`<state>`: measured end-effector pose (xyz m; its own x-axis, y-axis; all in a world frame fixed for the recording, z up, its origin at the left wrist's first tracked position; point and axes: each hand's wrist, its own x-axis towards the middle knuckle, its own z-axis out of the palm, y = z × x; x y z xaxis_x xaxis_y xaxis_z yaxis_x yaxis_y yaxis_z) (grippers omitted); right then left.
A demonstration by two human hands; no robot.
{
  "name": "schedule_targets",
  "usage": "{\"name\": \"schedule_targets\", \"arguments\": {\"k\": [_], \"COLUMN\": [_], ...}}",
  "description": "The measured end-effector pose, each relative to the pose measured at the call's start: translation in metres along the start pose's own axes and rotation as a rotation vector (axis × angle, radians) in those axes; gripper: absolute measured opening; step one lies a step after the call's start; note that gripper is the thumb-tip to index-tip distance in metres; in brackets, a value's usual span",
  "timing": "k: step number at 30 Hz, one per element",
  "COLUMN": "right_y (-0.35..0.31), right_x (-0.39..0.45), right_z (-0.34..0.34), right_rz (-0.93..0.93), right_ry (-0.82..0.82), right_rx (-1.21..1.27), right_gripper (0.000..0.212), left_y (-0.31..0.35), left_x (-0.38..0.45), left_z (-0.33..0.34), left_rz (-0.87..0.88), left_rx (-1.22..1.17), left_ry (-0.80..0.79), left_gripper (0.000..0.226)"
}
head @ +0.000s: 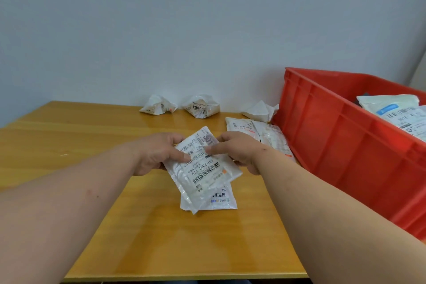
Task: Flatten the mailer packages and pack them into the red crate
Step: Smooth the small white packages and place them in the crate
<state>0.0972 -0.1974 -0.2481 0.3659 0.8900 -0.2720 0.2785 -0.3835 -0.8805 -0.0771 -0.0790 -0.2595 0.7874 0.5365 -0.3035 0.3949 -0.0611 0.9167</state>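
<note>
Head view: I am gripping one white mailer (202, 163) with left hand (159, 153) and right hand (239, 151) mid-worktop, risking it springing back unflattened before reaching the red crate (341, 140) at the right edge

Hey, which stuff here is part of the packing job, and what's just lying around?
Part of the job:
held mailer
flat mailer beneath
crumpled mailers
flat mailers by crate
red crate

Just there:
wooden table
wall
</note>
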Motion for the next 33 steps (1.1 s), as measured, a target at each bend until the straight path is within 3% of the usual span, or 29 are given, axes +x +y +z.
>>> {"name": "schedule_targets", "arguments": {"k": [3,6,8,10,12,15,17,22,26,30,31,33], "right_y": [0.001,0.007,0.011,0.015,0.019,0.025,0.027,0.027,0.025,0.021,0.018,0.012], "right_x": [0.002,0.003,0.005,0.006,0.009,0.013,0.013,0.012,0.011,0.009,0.008,0.008], "right_z": [0.004,0.004,0.002,-0.001,-0.004,-0.004,-0.002,-0.002,-0.001,-0.006,-0.006,-0.004], "right_rz": [-0.024,-0.039,-0.032,-0.022,-0.002,0.048,0.069,0.101,0.121,0.032,-0.008,-0.061], "right_ry": [-0.024,0.011,0.042,0.090,0.108,0.100,0.089,0.119,0.187,0.192,0.161,0.103], "right_rx": [-0.005,-0.013,0.033,0.100,0.163,0.202,0.217,0.190,0.103,0.035,0.018,-0.036], "right_gripper": [0.018,0.015,0.011,0.013,0.010,0.010,0.003,0.012,0.006,0.057,0.058,0.042], "left_y": [0.008,0.011,0.010,0.005,-0.001,-0.010,-0.012,-0.009,-0.003,0.007,0.012,0.023], "left_x": [0.005,0.012,0.016,0.019,0.018,0.017,0.020,0.022,0.024,0.024,0.023,0.021], "left_z": [0.004,0.008,0.013,0.014,0.012,0.015,0.019,0.019,0.017,0.007,0.006,0.008], "left_rz": [-0.005,0.023,0.038,-0.009,-0.099,-0.154,-0.135,-0.111,-0.097,-0.071,-0.061,-0.024], "left_rx": [0.120,0.227,0.187,-0.029,-0.226,-0.216,-0.188,-0.168,-0.066,-0.013,0.047,0.185], "left_ry": [-0.009,0.097,0.232,0.299,0.173,-0.029,-0.015,0.030,0.051,0.014,0.012,0.002], "left_gripper": [0.026,0.024,0.039,0.061,0.078,0.073,0.065,0.052,0.055,0.060,0.059,0.055]}}
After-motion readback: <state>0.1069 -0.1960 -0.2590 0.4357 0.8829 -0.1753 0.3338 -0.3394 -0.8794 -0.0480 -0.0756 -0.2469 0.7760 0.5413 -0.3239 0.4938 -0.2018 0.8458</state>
